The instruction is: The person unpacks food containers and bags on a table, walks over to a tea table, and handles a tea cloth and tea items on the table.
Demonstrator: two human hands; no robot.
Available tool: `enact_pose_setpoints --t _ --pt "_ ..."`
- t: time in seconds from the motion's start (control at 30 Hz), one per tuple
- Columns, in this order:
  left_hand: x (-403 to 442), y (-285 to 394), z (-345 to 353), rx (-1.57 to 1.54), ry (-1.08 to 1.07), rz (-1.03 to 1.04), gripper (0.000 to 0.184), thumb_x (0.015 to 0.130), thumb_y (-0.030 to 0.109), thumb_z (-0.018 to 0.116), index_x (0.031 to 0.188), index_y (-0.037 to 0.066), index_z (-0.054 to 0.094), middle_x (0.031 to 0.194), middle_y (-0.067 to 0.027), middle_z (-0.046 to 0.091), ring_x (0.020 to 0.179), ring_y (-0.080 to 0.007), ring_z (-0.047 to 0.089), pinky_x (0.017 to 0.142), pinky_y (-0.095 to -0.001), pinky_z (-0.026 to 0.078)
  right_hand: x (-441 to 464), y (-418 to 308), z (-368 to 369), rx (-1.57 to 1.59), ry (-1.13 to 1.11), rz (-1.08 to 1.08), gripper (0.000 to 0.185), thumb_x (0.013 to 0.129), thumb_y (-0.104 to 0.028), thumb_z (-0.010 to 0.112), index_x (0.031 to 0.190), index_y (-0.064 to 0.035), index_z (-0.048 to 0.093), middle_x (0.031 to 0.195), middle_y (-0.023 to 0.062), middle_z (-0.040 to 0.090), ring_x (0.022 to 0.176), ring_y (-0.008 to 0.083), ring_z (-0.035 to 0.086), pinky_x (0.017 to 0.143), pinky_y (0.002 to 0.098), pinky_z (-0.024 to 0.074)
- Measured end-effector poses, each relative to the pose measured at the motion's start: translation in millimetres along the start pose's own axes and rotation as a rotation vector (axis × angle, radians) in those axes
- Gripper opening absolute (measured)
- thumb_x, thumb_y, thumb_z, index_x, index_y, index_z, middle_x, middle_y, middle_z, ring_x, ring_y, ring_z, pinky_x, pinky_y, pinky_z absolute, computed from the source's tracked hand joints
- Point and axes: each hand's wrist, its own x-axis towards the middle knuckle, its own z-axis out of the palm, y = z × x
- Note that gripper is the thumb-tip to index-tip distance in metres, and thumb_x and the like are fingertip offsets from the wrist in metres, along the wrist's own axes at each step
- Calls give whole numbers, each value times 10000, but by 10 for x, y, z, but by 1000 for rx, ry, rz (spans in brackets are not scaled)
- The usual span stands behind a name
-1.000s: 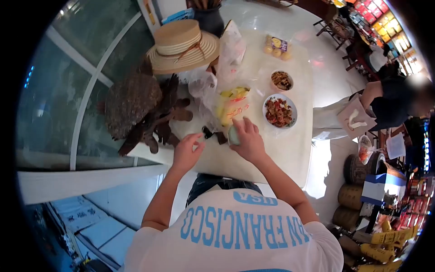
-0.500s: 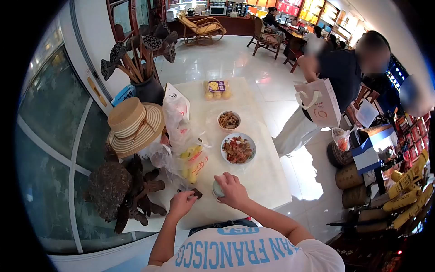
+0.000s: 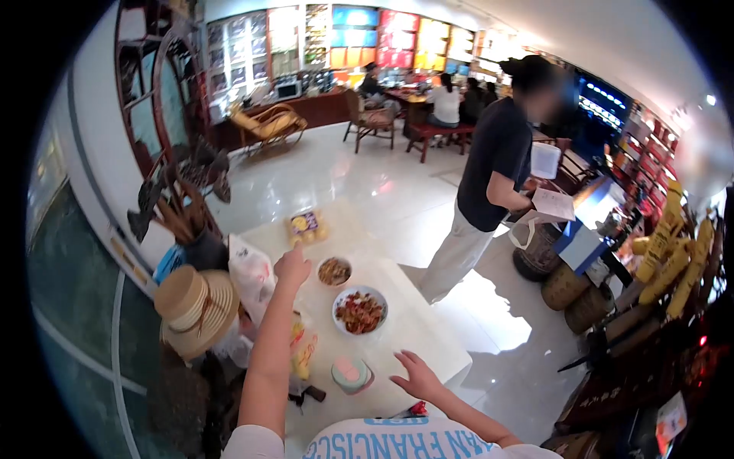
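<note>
My left hand [image 3: 293, 268] is stretched far over the table, a finger extended toward the clear pack of round yellowish items [image 3: 307, 227]. Nothing shows in that hand. My right hand [image 3: 418, 376] hovers over the near right side of the table, fingers spread, holding nothing. Left of it stands a small container with a pale green and pink lid [image 3: 350, 372]. Beyond that are a bowl of reddish food [image 3: 360, 310] and a smaller bowl of brown food [image 3: 335, 271]. A dark small object [image 3: 314, 394] lies near my left forearm.
A straw hat [image 3: 197, 310], plastic bags [image 3: 251, 275] and a vase of dried lotus pods [image 3: 205, 252] line the table's left side. Right of the table [image 3: 428, 336], a person [image 3: 497, 161] stands holding a paper bag [image 3: 552, 205]. Several people sit farther back.
My left hand has left the dark object and reached forward to the pack. My right hand has let go of the lidded container and moved right. The view has tilted up; the person has turned away.
</note>
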Motion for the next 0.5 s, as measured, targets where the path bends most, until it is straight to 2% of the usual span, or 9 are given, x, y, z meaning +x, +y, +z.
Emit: enact_pose_setpoints --t 0.13,0.17,0.23,0.3,0.37,0.4,0.43,0.5 --pt "288 21 85 8 -45 -25 539 749 272 623 1240 123 460 992 -184 656 938 -361 634 778 -475 508 -173 183 -288 117 -49 264 463 814 -318 691 1158 -23 597 1094 181 631 1034 310 605 916 353 469" --pt "317 49 108 -4 -53 -23 541 748 278 626 1240 122 464 1003 -183 653 949 -361 630 788 -474 505 -140 127 -341 229 43 214 420 840 -334 673 1088 2 631 988 151 673 922 266 649 856 322 498" --pt "293 108 142 -21 -85 -16 546 745 290 632 1239 121 472 1025 -182 647 972 -361 622 809 -471 499 67 -129 -546 746 -29 176 451 887 -379 616 1092 23 601 1015 134 655 937 227 631 881 317 481" --pt "417 44 386 -56 -184 -36 555 743 301 638 1245 118 487 1048 -185 638 997 -369 607 841 -474 485 145 -797 -1047 1247 -153 -77 514 917 -458 534 1118 15 558 1020 117 631 964 217 609 923 355 455" --pt "374 121 538 -101 -135 49 560 745 314 642 1249 117 496 1064 -187 631 989 -380 601 858 -482 473 225 -1270 -1317 1681 -499 -547 682 904 -606 405 1220 -4 459 1085 148 590 1027 253 578 948 418 434" --pt "359 161 612 -141 -88 102 555 747 321 653 1240 113 503 1017 -181 645 942 -377 613 839 -480 480 182 -1644 -1541 1871 -674 -616 650 903 -597 422 1260 -54 429 1130 117 563 1037 242 571 902 421 459" --pt "224 351 445 -139 -167 170 594 753 323 662 1285 133 481 935 -160 665 887 -353 632 807 -469 489 137 -1912 -1677 1950 -769 -657 712 882 -640 408 1294 -60 393 1122 135 562 1036 275 571 880 427 469" --pt "0 606 382 -174 -145 266 681 777 284 661 1380 105 401 812 -123 671 797 -299 650 748 -437 500 118 -2319 -1863 2021 -879 -739 753 896 -633 384 1288 10 386 1145 171 540 1021 283 568 890 402 458"
